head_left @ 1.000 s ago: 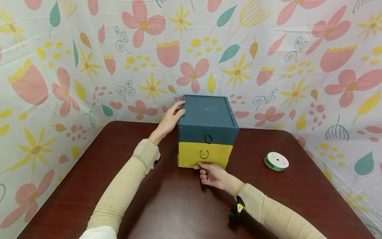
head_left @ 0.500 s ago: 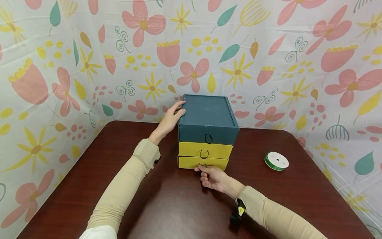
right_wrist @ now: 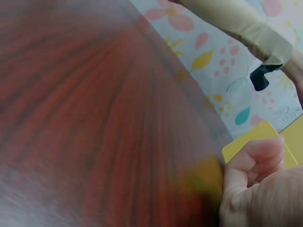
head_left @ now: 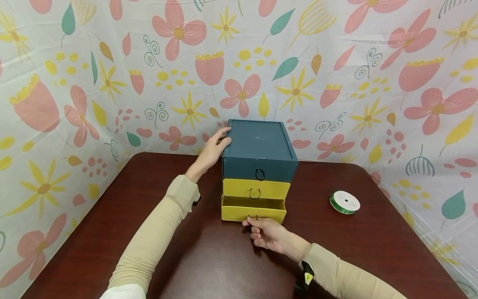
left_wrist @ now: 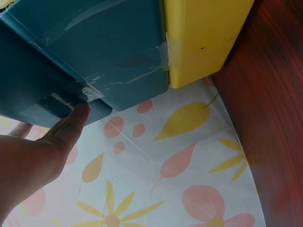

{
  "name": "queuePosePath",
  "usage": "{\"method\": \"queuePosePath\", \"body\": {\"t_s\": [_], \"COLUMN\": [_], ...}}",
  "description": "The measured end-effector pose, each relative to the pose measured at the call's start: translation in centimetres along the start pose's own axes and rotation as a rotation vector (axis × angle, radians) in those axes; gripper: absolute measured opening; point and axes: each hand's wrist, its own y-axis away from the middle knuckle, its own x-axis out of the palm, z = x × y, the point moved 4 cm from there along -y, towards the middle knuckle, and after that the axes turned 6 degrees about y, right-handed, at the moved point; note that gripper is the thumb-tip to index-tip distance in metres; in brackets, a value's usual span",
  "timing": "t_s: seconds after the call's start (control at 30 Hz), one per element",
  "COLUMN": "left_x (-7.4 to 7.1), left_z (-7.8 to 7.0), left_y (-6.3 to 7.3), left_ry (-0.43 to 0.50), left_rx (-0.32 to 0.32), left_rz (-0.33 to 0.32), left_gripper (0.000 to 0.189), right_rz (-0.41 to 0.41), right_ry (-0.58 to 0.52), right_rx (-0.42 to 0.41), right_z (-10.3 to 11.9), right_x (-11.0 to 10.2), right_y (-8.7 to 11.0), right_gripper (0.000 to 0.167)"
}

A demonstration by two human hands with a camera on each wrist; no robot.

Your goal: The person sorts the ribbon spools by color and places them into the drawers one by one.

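Observation:
A small chest of drawers (head_left: 257, 139) stands on the table, dark blue above with two yellow drawers below. Its bottom yellow drawer (head_left: 233, 214) is pulled partway out, and a strip of its inside shows. My right hand (head_left: 272, 234) pinches the dark loop handle at that drawer's front. In the right wrist view, the curled fingers of this hand overlap the yellow drawer front (right_wrist: 251, 138). My left hand (head_left: 210, 151) rests on the chest's upper left edge, fingers extended. The left wrist view shows its fingers against the blue side (left_wrist: 118, 52).
A spool of green ribbon (head_left: 345, 202) lies on the brown table (head_left: 168, 249) to the right of the chest. The middle yellow drawer (head_left: 239, 187) and the blue top drawer (head_left: 239, 167) are closed. A flower-patterned cloth (head_left: 130, 83) hangs behind the table.
The bottom drawer has slid out toward me, drawn by my right hand, which has come nearer. My left hand has stayed at the chest's edge.

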Motion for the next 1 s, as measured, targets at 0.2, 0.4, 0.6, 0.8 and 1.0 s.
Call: {"method": "queuePosePath", "body": {"t_s": [0.2, 0.4, 0.6, 0.8, 1.0], "left_x": [0.0, 0.0, 0.0, 0.0, 0.1], "left_z": [0.2, 0.3, 0.3, -2.1, -2.9], "left_y": [0.1, 0.0, -0.2, 1.0, 1.5], "left_ry": [0.002, -0.004, 0.012, 0.013, 0.017], "left_rx": [-0.003, -0.003, -0.019, -0.033, -0.035], "left_rz": [0.001, 0.000, 0.011, 0.031, 0.034], "left_gripper": [0.051, 0.052, 0.052, 0.052, 0.052], "right_rz": [0.026, 0.033, 0.063, 0.092, 0.097], "right_ry": [0.004, 0.003, 0.003, 0.008, 0.010], "right_rx": [0.005, 0.006, 0.009, 0.019, 0.026], "right_z": [-0.6, -1.2, -1.5, -1.9, -2.3], "right_x": [0.4, 0.7, 1.1, 1.5, 2.0], "right_y": [0.6, 1.2, 2.1, 2.7, 3.4], "right_gripper": [0.024, 0.023, 0.023, 0.021, 0.021]}}
